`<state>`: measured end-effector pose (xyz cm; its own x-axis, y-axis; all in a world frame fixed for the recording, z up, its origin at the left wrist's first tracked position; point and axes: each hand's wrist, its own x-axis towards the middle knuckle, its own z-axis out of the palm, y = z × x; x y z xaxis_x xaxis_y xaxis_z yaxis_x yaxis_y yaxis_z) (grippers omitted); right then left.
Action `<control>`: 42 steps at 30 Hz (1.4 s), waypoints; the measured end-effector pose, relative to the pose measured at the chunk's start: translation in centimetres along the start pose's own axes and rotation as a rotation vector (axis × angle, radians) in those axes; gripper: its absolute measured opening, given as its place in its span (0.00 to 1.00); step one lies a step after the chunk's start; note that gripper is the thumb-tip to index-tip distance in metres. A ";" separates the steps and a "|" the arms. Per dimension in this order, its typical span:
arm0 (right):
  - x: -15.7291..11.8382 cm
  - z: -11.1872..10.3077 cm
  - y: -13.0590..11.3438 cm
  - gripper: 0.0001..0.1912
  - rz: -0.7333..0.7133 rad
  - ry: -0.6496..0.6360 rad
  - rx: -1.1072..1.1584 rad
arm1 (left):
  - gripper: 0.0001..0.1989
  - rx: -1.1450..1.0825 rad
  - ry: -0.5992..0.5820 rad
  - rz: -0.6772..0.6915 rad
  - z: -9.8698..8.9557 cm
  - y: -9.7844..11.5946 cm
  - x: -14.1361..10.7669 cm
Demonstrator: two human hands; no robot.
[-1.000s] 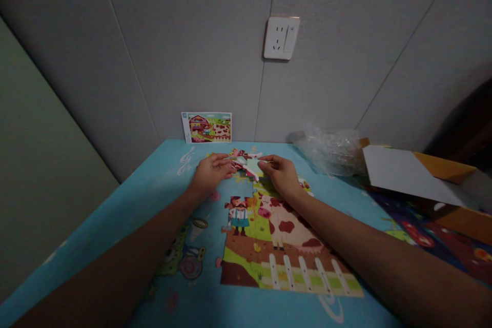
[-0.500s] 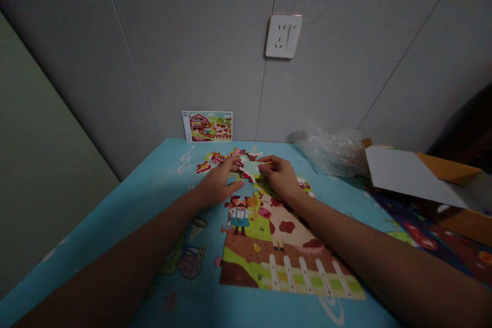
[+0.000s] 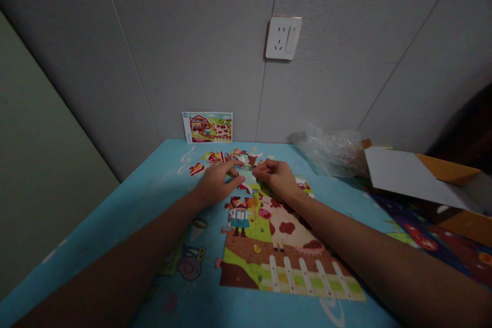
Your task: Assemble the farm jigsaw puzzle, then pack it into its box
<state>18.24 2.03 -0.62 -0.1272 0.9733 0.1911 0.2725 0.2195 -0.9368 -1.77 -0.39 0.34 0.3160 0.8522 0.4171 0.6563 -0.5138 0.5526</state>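
A partly joined farm puzzle (image 3: 286, 225) lies on the blue table cover (image 3: 154, 174), showing a cow, a farmer and a white fence. At its far left edge a red and pale green piece (image 3: 246, 184) lies between my hands. My left hand (image 3: 218, 182) is beside that piece with fingers spread and nothing gripped. My right hand (image 3: 277, 178) has thumb and forefinger pinched together at the puzzle's far edge; whatever is between them is too small to make out. Several loose pieces (image 3: 216, 158) lie beyond my left hand.
A picture card (image 3: 210, 127) of the farm scene leans on the wall below a socket (image 3: 283, 38). Crumpled clear plastic (image 3: 334, 151) and an open box (image 3: 413, 174) are on the right.
My left hand has drawn slightly back and left from the piece, fingers spreading. My right hand has shifted a little left. A red and yellow loose piece now lies farther left.
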 end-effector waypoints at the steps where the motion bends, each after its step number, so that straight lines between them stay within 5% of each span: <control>1: -0.1 0.0 -0.1 0.08 -0.019 -0.015 -0.022 | 0.19 0.016 -0.014 0.008 0.0 0.1 0.0; 9: -0.4 0.0 -0.6 0.07 -0.080 -0.083 -0.170 | 0.13 -0.012 -0.030 -0.035 -0.1 0.3 0.1; 17: 0.9 -0.4 0.9 0.11 -0.086 0.186 -0.093 | 0.16 -0.235 0.157 -0.224 -0.3 -0.1 0.6; 25: 0.2 -0.1 0.2 0.09 -0.117 0.077 -0.239 | 0.17 -0.199 0.059 -0.244 0.4 -0.9 0.3; 31: -0.9 0.3 -0.8 0.24 -0.191 -0.027 -0.512 | 0.20 -0.069 0.038 -0.164 0.2 -0.7 0.3; 42: -1.2 0.2 -1.5 0.21 -0.183 -0.070 -0.671 | 0.24 0.198 -0.001 -0.215 0.1 -0.2 0.0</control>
<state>17.75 0.56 0.50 -0.2823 0.9151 0.2879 0.7682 0.3954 -0.5036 -1.81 -0.31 0.14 0.1553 0.9396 0.3050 0.8290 -0.2918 0.4770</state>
